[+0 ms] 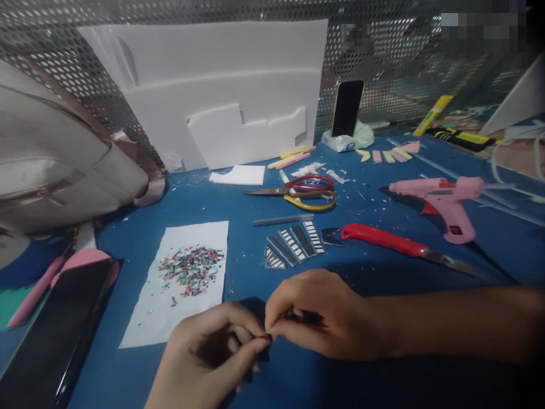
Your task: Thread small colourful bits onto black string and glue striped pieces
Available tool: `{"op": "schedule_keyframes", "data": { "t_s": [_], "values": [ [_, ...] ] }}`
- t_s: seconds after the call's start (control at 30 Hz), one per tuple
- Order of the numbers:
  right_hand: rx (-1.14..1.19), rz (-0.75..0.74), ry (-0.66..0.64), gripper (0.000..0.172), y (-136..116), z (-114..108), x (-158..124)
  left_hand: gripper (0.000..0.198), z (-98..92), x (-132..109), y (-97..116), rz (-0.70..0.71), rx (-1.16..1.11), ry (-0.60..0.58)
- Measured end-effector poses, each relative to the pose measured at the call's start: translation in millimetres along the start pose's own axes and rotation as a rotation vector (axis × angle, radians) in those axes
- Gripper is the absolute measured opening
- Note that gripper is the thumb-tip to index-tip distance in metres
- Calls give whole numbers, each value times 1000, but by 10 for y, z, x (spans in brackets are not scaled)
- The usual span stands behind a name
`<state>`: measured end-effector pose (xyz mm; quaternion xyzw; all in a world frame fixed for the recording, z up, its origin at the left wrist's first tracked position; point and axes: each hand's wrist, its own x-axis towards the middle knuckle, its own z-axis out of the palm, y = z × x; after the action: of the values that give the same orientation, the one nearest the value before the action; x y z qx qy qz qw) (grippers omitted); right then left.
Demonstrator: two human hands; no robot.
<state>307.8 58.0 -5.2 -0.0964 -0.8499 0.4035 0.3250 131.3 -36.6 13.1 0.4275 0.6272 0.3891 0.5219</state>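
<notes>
My left hand (213,352) and my right hand (315,312) meet low in the middle, over the blue table (383,272). Both pinch a small dark piece (266,336) between their fingertips; it is too small to name. Just beyond them lie several black-and-white striped strips (293,243). To the left, a white sheet (181,281) carries a heap of tiny coloured bits (191,270).
A red-handled knife (409,247), a pink glue gun (443,199), scissors (304,192) and a grey pen (283,219) lie further back. White foam boards (221,91) and a phone on a stand (347,108) lean at the mesh wall. A bag (55,153) and a dark phone (55,335) are left.
</notes>
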Motion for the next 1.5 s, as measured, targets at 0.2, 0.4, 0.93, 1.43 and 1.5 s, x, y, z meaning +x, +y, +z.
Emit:
{"op": "schedule_keyframes", "data": {
  "t_s": [0.2, 0.4, 0.93, 1.43, 1.5],
  "values": [
    [-21, -11, 25, 4, 11, 11, -12, 16, -11, 8, -18, -5, 10, -8],
    [-31, -13, 22, 5, 5, 9, -15, 17, -9, 9, -33, -15, 22, -21],
    [-27, -50, 48, 5, 5, 6, 11, 17, -6, 5, -16, -18, 13, -28],
    [-5, -25, 7, 6, 8, 8, 6, 18, -7, 12, -13, 1, 18, -28],
    [-7, -31, 10, 5, 6, 5, 11, 18, -8, 11, -10, 3, 18, -31]
  ]
}}
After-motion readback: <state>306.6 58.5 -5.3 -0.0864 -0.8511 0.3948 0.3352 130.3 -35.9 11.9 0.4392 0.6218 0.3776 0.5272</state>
